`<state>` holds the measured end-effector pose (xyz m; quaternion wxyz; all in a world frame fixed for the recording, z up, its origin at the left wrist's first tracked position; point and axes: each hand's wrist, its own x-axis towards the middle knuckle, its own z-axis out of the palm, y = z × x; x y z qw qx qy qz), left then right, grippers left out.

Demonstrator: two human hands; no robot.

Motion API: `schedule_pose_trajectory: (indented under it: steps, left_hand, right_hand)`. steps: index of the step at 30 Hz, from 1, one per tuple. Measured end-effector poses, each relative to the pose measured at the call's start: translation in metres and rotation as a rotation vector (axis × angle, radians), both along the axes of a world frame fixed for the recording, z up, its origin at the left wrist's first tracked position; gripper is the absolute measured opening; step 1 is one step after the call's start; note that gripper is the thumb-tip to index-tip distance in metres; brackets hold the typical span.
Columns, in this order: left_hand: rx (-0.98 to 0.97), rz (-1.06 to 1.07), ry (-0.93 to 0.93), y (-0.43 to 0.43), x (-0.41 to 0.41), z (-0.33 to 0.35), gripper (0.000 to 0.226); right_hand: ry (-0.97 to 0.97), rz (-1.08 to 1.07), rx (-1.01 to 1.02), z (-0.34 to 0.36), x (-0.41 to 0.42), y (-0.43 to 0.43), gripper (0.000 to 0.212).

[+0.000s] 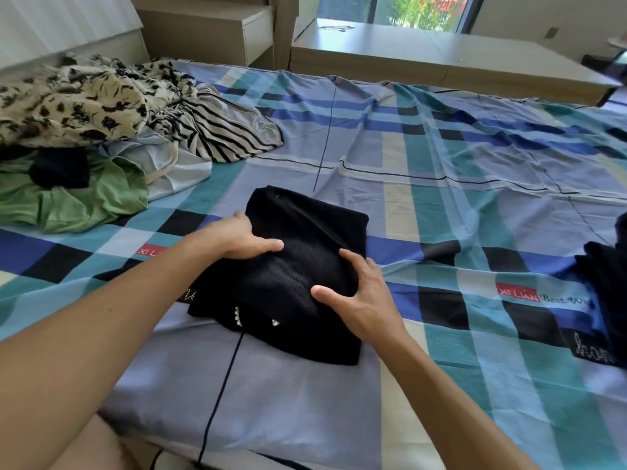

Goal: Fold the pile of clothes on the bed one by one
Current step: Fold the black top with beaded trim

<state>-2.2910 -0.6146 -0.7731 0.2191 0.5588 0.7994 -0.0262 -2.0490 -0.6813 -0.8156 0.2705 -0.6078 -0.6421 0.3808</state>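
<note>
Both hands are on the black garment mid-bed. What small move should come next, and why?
Probably lift the black garment and set it aside to the right. It already lies as a compact folded bundle, the left hand grips its left edge and the right hand clasps its right side, dark clothes lie at the right edge of the bed, and the unfolded pile lies at left.

Both forearms reach forward, left grip (237,237) and right grip (358,295) curled, thumbs spread.

Black garment (305,252) on a blue-teal plaid sheet (475,171).
</note>
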Motion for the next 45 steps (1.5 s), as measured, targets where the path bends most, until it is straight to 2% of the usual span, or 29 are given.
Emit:
schedule_pose_trajectory:
  steps: [2,5,8,10,13,17,20,22,25,29,32,35,37,38,41,43,45]
  left_hand:
    - [-0.041,0.003,-0.169,-0.009,-0.006,0.002,0.121]
    - [0.005,-0.017,-0.451,-0.017,-0.011,0.004,0.118]
    - [0.032,-0.045,-0.735,-0.027,-0.003,0.011,0.123]
    - [0.125,-0.128,-0.752,-0.036,0.008,0.014,0.123]
    - [0.304,-0.266,-0.78,-0.042,0.045,0.02,0.11]
    - [0.452,-0.304,-0.878,-0.034,0.116,0.037,0.097]
    - [0.508,-0.333,-0.986,-0.024,0.192,0.064,0.105]
    - [0.541,-0.396,-1.039,-0.013,0.254,0.085,0.109]
    - [0.589,-0.496,-1.101,0.004,0.351,0.118,0.1]
    - [0.59,-0.578,-1.141,0.014,0.468,0.148,0.1]
    - [0.526,-0.612,-1.056,0.015,0.524,0.13,0.103]
    - [0.317,-0.667,-0.802,0.008,0.546,0.082,0.094]
    - [0.159,-0.704,-0.622,0.006,0.547,0.06,0.091]
    - [0.158,-0.718,-0.526,0.007,0.545,0.058,0.093]
    - [0.414,-0.835,-0.189,0.009,0.546,0.08,0.105]
    - [0.538,-0.998,-0.186,0.01,0.554,0.098,0.114]
    - [0.464,-1.136,-0.223,0.016,0.564,0.108,0.122]
  right_hand:
    - [0.168,-0.038,-0.048,0.002,0.004,0.002,0.082]
    - [0.441,-0.014,-0.174,0.004,0.009,0.002,0.074]
    - [0.611,0.003,-0.229,0.007,0.019,0.001,0.07]
    - [0.613,0.007,-0.221,0.015,0.027,0.002,0.071]
    - [0.583,0.001,-0.154,0.038,0.056,0.006,0.074]
    - [0.457,-0.03,0.022,0.09,0.123,0.013,0.076]
    - [0.357,-0.065,0.13,0.137,0.195,0.013,0.076]
    - [0.302,-0.136,0.193,0.17,0.251,0.009,0.075]
    - [0.196,-0.322,0.274,0.206,0.333,-0.002,0.069]
    - [0.228,-0.539,0.313,0.223,0.43,-0.02,0.065]
    - [0.248,-0.623,0.231,0.2,0.486,-0.029,0.064]
    - [0.049,-0.634,-0.01,0.146,0.516,-0.041,0.06]
    - [0.04,-0.604,-0.17,0.123,0.521,-0.046,0.059]
    - [0.039,-0.597,-0.199,0.121,0.524,-0.045,0.058]
    - [-0.106,-0.571,-0.127,0.137,0.528,-0.033,0.052]
    - [-0.151,-0.582,0.005,0.152,0.523,-0.019,0.048]
    - [-0.187,-0.558,0.127,0.159,0.515,-0.002,0.048]
